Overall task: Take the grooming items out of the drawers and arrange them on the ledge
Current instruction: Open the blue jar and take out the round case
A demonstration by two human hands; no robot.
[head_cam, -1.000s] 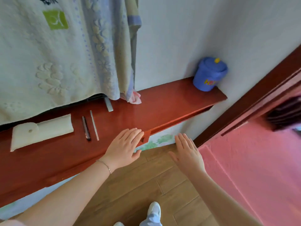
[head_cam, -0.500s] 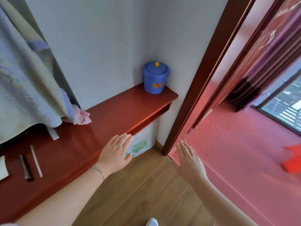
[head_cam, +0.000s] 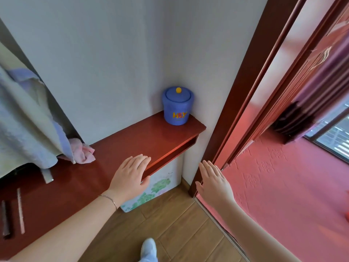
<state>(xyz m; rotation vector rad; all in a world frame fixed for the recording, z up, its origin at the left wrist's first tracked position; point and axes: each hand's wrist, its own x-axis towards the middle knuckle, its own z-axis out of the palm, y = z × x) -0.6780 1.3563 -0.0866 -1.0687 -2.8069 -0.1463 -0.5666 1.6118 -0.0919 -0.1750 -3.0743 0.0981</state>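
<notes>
- Right now the left hand [head_cam: 131, 173] lies flat on the front edge of the shiny red wooden ledge [head_cam: 151, 135], fingers straight, holding nothing.
- Beside it, the right hand [head_cam: 213, 179] hangs in the air, flat and empty too, near the dark red door frame [head_cam: 245, 91].
- Two grooming things, a thin dark stick [head_cam: 6, 218] and a thin pale stick [head_cam: 20, 210], lie on the ledge far to the left, pointing away from the person, so the left hand is nearer.
- No drawer can be seen.
- A round blue pot with a lid [head_cam: 177, 105] sits in the corner, and a pink cloth [head_cam: 84, 153] lies under a hanging pale towel [head_cam: 26, 118].
- Below is a brown wooden floor [head_cam: 179, 224].
</notes>
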